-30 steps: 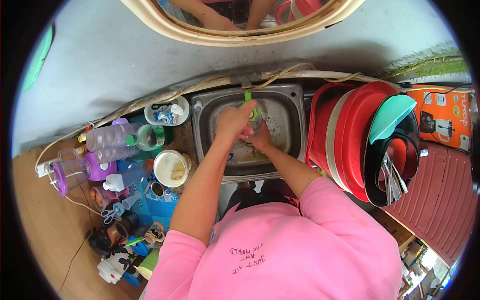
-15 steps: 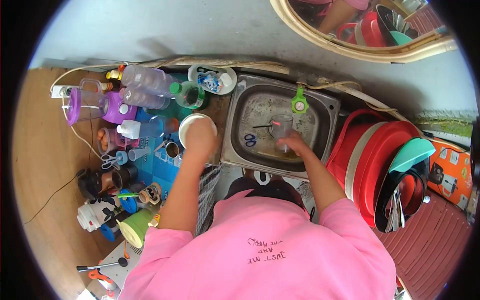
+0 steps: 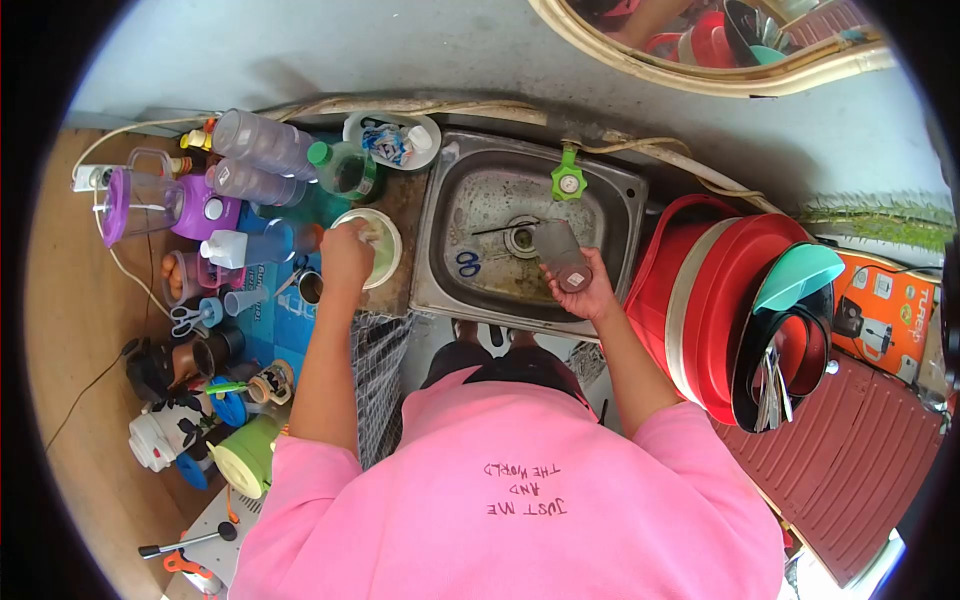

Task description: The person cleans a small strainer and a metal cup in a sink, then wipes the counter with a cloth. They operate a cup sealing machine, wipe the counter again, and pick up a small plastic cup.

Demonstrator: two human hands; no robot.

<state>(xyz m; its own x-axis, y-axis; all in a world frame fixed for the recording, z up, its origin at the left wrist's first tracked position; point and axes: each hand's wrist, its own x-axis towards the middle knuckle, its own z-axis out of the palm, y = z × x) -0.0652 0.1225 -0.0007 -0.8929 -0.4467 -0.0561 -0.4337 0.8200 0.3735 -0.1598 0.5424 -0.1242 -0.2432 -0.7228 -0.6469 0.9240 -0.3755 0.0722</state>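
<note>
My right hand [image 3: 588, 288] is wrapped around a clear drinking cup [image 3: 556, 246] over the right side of the metal sink [image 3: 428, 262]. The cup is tilted, its base towards me. My left hand [image 3: 346, 258] reaches into a white tub [image 3: 396, 250] of pale greenish liquid on the counter, left of the sink. Its fingers are closed over the tub; a pale piece shows beside them, too small to name. Down in the basin lie blue scissor-like handles [image 3: 467, 264] and a thin dark stick [image 3: 505, 230] close to the drain.
A green tap handle [image 3: 568, 182] juts over the sink's back edge. Large red tubs [image 3: 700, 300] with pans and cutlery stand at the right. Bottles [image 3: 345, 172], a purple blender [image 3: 207, 207] and a blue-handled pair of scissors [image 3: 190, 316] crowd the left.
My left hand has gone down into the tub. The right hand has turned and tipped the cup, bringing its base towards me. The whole view has shifted slightly.
</note>
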